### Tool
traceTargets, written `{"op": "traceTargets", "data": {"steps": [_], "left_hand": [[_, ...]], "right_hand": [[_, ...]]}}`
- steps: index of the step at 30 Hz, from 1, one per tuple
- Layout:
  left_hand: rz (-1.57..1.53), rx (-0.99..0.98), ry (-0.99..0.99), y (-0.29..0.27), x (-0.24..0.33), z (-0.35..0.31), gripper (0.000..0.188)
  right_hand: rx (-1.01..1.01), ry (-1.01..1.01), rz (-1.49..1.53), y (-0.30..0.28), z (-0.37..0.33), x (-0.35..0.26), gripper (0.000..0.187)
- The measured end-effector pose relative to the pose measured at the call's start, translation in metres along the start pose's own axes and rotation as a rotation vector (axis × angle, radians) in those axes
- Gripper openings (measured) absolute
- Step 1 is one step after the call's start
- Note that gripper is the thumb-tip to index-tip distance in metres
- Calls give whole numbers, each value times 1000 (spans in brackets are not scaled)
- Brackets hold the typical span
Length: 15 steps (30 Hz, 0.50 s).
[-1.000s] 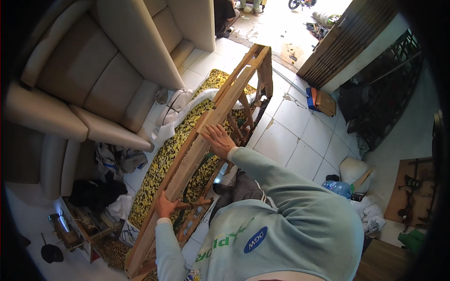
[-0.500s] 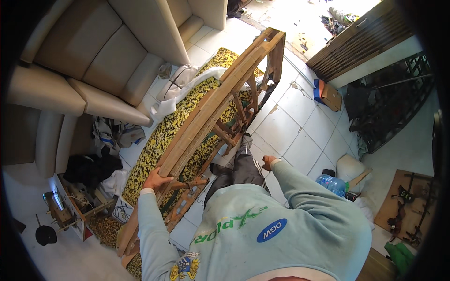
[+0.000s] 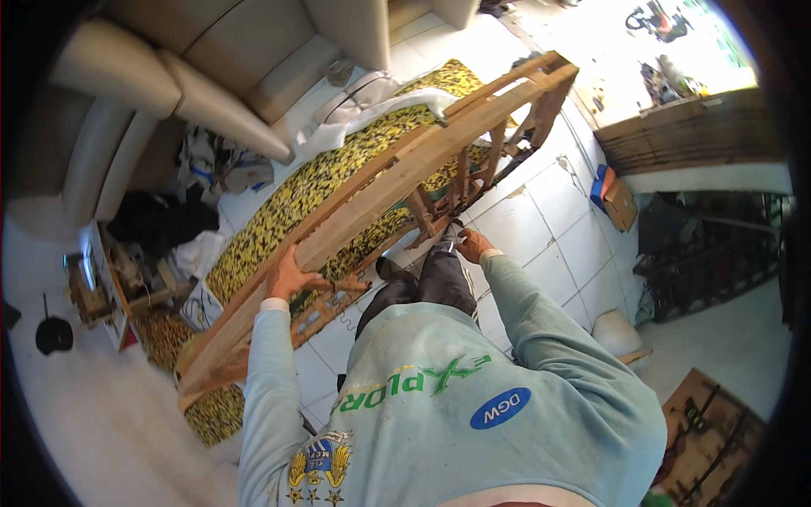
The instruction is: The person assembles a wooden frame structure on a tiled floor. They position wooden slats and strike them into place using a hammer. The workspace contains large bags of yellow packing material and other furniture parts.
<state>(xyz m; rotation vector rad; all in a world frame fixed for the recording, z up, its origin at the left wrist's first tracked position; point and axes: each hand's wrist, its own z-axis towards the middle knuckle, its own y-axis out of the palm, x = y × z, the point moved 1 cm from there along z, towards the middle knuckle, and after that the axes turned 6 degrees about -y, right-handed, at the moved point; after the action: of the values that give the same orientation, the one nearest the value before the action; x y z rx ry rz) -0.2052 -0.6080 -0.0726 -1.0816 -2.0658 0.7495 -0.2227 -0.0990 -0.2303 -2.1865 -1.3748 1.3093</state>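
A long wooden frame (image 3: 384, 198), like a sofa's skeleton with beams and cross struts, lies tilted in front of me from lower left to upper right. My left hand (image 3: 290, 275) is wrapped over its near-left beam, thumb on the inner side. My right hand (image 3: 475, 245) is off the frame, beside my right leg and near the lower struts. Its fingers are curled together; what is in them, if anything, is too small to make out. Yellow-and-black patterned fabric (image 3: 283, 211) lies beneath and behind the frame.
Beige upholstered seats (image 3: 228, 106) stand beyond the frame. Dark clothing (image 3: 160, 218) and a sewing machine (image 3: 89, 291) are at left. At right are a blue-and-brown box (image 3: 615, 198), a dark metal rack (image 3: 714, 253) and a slatted wooden panel (image 3: 693, 139). White tiles (image 3: 553, 220) cover the floor.
My right hand has moved forward, closer to the frame's struts. My left hand stays on the beam. The view has turned, so the frame appears more slanted.
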Motion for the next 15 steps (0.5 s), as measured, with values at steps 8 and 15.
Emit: {"op": "traceTargets", "data": {"steps": [8, 15], "left_hand": [[46, 108, -9, 11, -7, 1, 83], [64, 105, -32, 12, -8, 2, 82]], "right_hand": [[-112, 24, -85, 6, -4, -4, 53], [-97, 113, -67, -4, -18, 4, 55]]}}
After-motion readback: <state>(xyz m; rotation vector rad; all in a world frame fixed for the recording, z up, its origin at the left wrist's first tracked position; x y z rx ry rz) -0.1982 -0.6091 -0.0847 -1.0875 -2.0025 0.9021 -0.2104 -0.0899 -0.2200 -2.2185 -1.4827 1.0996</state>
